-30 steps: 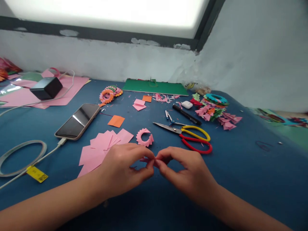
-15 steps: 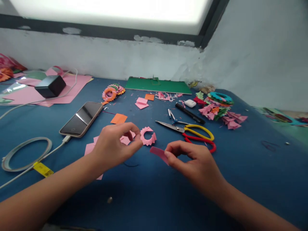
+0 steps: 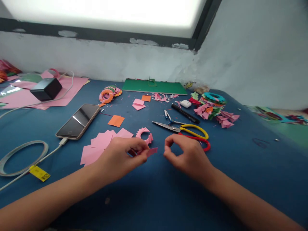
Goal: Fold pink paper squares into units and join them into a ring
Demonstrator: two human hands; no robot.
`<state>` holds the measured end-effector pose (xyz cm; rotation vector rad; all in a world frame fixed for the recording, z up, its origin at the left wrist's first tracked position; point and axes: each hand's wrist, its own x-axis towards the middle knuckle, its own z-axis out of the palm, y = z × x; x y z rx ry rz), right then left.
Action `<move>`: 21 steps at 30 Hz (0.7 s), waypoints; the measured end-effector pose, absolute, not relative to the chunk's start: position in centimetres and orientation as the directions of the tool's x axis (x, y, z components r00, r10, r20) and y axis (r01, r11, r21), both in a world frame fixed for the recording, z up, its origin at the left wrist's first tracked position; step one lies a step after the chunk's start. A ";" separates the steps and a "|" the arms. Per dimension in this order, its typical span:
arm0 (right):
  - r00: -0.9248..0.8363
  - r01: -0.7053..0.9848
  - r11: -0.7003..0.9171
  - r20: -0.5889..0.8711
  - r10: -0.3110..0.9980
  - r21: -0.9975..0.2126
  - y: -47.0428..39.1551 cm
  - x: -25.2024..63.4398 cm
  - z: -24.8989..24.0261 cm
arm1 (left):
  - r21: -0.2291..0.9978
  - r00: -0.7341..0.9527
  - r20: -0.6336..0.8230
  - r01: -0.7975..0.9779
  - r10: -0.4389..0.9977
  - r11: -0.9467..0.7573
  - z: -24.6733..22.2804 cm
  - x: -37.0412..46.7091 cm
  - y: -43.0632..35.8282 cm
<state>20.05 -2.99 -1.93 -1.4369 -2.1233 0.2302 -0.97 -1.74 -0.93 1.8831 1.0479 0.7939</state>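
My left hand [image 3: 127,155] pinches a small folded strip of pink paper [image 3: 152,151] between thumb and fingertips. Its free end points right, towards my right hand [image 3: 184,149]. The right thumb and forefinger are curled together with nothing visible in them, a short gap from the strip. Just behind the strip lies an open ring of folded pink paper [image 3: 146,135] on the blue table. Several pink paper squares [image 3: 101,142] are spread beside and partly behind my left hand. Scissors [image 3: 176,129] with one yellow and one red handle lie beyond my right hand.
A phone [image 3: 78,121] on a white cable and a roll of tape [image 3: 24,157] lie left. A black pen [image 3: 185,113], a white case [image 3: 185,103] and folded paper pieces [image 3: 211,109] lie back right. An orange square [image 3: 116,120] and green board [image 3: 154,86] are farther back.
The pink strip has passed from my right hand to my left, which moved right to pinch it. My right hand has let go of it. The view has shifted slightly.
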 end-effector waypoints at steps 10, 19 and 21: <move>-0.137 0.967 0.139 0.025 0.990 -0.215 2.1 29.3 -2.0 | 0.975 0.398 -0.219 0.052 0.891 0.216 -0.4 -1.2 -0.4; -0.218 0.968 0.210 -0.045 0.975 -0.136 1.4 28.8 -1.9 | 0.953 0.440 -0.263 -0.019 0.859 0.301 0.1 -1.0 -0.8; -0.184 0.976 0.182 -0.010 0.983 -0.120 1.3 28.2 -2.4 | 0.955 0.446 -0.257 -0.019 0.857 0.296 0.1 -1.1 -0.8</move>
